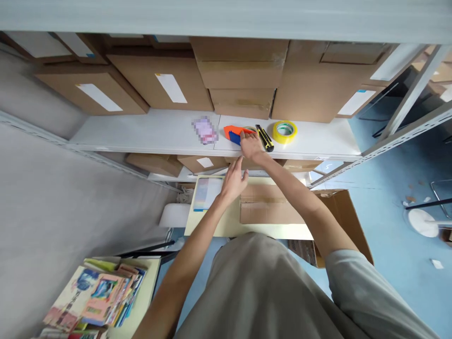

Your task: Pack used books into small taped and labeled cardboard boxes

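My right hand (251,145) is on the white shelf (158,129), its fingers closed around the right part of an orange and blue tape dispenser (233,134). Part of the dispenser is hidden under the hand. Just right of it lies a black and yellow utility knife (264,138), and beyond that a roll of yellow tape (284,132). My left hand (234,180) hovers below the shelf edge, fingers stretched out and holding nothing. Beneath both arms a closed cardboard box (264,205) rests on a pale yellow table (212,230), beside a white and blue sheet or packet (206,192).
Cardboard boxes (243,75) line the back of the shelf. A blurred pinkish item (205,130) lies left of the dispenser. An open carton (348,216) stands right of the table. Books (102,294) are piled lower left. A metal shelf post (416,89) rises at the right.
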The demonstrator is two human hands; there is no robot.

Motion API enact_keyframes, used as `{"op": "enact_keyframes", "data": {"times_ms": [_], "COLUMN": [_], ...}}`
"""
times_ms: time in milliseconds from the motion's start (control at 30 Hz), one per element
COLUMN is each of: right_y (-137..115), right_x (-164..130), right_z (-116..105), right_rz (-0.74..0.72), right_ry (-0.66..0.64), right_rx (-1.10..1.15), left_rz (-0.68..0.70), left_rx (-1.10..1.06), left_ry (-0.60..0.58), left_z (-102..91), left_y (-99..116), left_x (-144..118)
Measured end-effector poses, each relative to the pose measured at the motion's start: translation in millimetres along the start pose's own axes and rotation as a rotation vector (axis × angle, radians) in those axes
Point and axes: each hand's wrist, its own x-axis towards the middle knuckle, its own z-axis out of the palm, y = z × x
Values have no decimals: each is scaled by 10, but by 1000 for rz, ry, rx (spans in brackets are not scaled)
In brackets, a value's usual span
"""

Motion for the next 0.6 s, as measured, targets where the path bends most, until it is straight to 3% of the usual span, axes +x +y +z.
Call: {"op": "enact_keyframes", "data": {"times_ms": [100,167,233,333,400,467,600], "right_y": [167,399,699,1114,1281,1350,1379], "right_x": [-141,-494,-1074,-2109,-2657,-2959,-2968], "right_z": [55,85,114,193,300,444,655], "right_rz": [54,111,203,369,511,629,818], "right_ry": [-20,11,111,87,79,73,92], "right_rx": [9,-9,-38,-17,38,101,123], "left_rz": [-101,-224,-389,-559,-598,-632,-708], "left_rx": [-42,-102,-183,-252,-216,-119,53], "left_ry": [-13,-13,-30,-53,-58,-49,-43], "left_z": [106,181,272,434,539,624,705], "left_y": [-201,-343,-420,-342,-195,-40,130], "left_x": [-422,-782,-1146,-1532,-1616,-1582,-1408]}}
